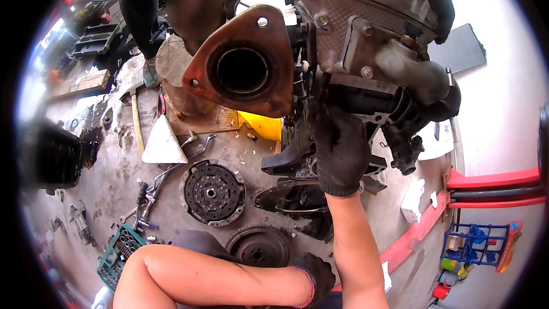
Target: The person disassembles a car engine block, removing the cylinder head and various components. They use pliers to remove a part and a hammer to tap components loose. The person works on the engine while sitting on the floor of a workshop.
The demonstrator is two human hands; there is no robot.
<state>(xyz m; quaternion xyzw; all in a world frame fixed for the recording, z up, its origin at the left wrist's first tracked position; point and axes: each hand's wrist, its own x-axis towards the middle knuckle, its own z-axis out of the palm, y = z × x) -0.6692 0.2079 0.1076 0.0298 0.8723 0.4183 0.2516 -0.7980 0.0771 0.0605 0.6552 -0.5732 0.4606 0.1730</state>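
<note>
Weight is what I reckon with first: the bulky grey-and-black metal engine (334, 40) fills the upper middle of my view, raised above the stained grey concrete floor (103, 186), and from this distance I cannot tell what carries it. I judge it far too heavy and stiff to shift by hand alone, and the dark grime on its lower parts is probably slick to the touch. My black-gloved right hand (343, 151) reaches up against the engine's lower edge, fingers pointing into the dark gap beneath the grey casting; their tips are hidden, so I cannot say whether they grip anything. My black-gloved left hand (315, 277) is low and loosely curled, near the dark toothed metal flywheel (258, 250) on the floor; I cannot tell whether it holds something. For a firm hold I would favour the thick rim of the rust-brown triangular metal flange (277, 68) at the engine's left edge, or the cast lower edge, and keep pressure off the grey-and-black curved pipe assembly (423, 74) at the right edge, which looks more breakable.
</note>
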